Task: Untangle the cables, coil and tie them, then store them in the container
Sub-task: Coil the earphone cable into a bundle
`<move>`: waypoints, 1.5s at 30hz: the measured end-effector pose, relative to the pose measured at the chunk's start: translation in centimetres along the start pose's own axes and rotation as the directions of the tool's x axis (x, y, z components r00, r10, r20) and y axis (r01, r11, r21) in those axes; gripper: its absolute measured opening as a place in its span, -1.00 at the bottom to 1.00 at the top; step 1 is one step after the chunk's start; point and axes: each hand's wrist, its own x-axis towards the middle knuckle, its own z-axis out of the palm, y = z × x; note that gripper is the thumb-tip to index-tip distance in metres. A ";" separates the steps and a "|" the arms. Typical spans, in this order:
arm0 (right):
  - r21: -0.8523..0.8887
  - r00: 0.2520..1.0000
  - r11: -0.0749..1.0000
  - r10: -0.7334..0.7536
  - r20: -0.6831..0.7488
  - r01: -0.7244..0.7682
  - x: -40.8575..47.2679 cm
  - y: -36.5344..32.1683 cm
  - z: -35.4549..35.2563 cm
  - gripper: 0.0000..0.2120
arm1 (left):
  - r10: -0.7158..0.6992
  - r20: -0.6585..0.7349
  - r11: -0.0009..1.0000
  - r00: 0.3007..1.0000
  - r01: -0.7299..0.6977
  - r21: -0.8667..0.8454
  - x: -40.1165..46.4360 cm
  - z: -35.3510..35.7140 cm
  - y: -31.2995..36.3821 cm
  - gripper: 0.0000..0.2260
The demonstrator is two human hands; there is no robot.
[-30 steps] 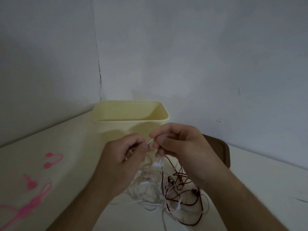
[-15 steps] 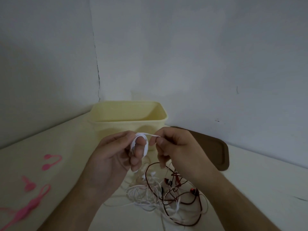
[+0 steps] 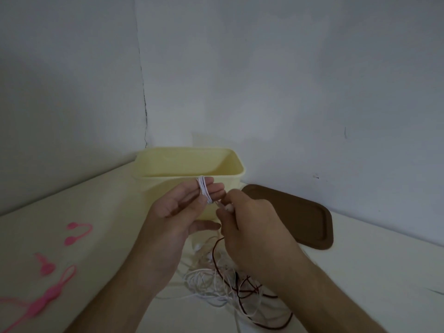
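Winding the white cable (image 3: 204,189) round the straight fingers (image 3: 211,188) of our left hand (image 3: 179,207), we have several turns bunched there, held up just in front of the yellow container (image 3: 168,186). Our right hand (image 3: 249,227) pinches the cable's running end between thumb and fingertips, close beside the coil. By our reckoning we are early in the job: this first coil is not yet tied, and nothing shows inside the container, though we cannot see its floor. Below our wrists the rest of the white cable lies looped together with a dark red cable (image 3: 242,292) in a loose heap on the table (image 3: 360,272), so untangling is left too. Pink ties (image 3: 51,292) wait untouched at the left, well apart from the heap. A brown lid (image 3: 295,219) lies flat just right of the container. The table is pale and sits in a corner of plain grey walls (image 3: 288,80), where a thin dark crack runs down the joint.
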 end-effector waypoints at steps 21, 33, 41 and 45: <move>0.054 0.981 0.979 -0.193 -0.026 0.195 0.0 0.2 -1.3 -0.87 | 0.089 0.099 0.979 0.991 -0.106 0.175 0.2 -0.3 -1.3 -0.60; 0.650 0.970 0.719 0.184 0.160 -0.244 0.8 1.3 -2.4 -0.79 | -0.045 0.205 0.997 0.978 0.058 -0.054 -0.1 -0.1 -0.9 -0.68; 0.726 0.967 0.645 0.095 0.235 -0.239 0.6 1.5 -2.7 -0.87 | -0.039 0.306 0.993 0.951 0.070 -0.091 0.0 -0.8 -0.3 -0.76; 0.726 0.976 0.660 0.054 0.212 -0.194 0.6 1.0 -2.3 -0.80 | -0.034 0.373 0.989 0.927 0.084 -0.121 0.1 -1.0 0.0 -0.84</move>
